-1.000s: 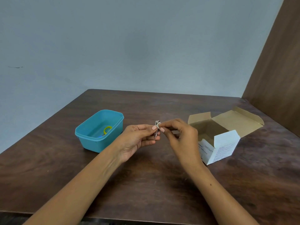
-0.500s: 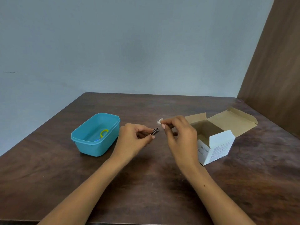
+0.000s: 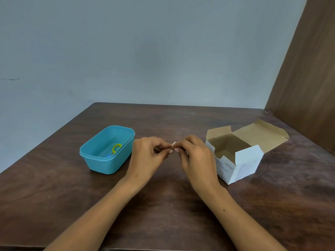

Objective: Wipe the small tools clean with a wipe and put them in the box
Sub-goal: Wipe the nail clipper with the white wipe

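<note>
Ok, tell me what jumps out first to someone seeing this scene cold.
The two hands meet over the middle of the dark wooden table, the left hand and right hand pinching something small and pale between their fingertips. Left of them sits a turquoise plastic box with a yellow ring inside. To the right stands an open white cardboard carton, flaps up.

Dark wooden table against a plain grey-blue wall — brown wood panel at right.
</note>
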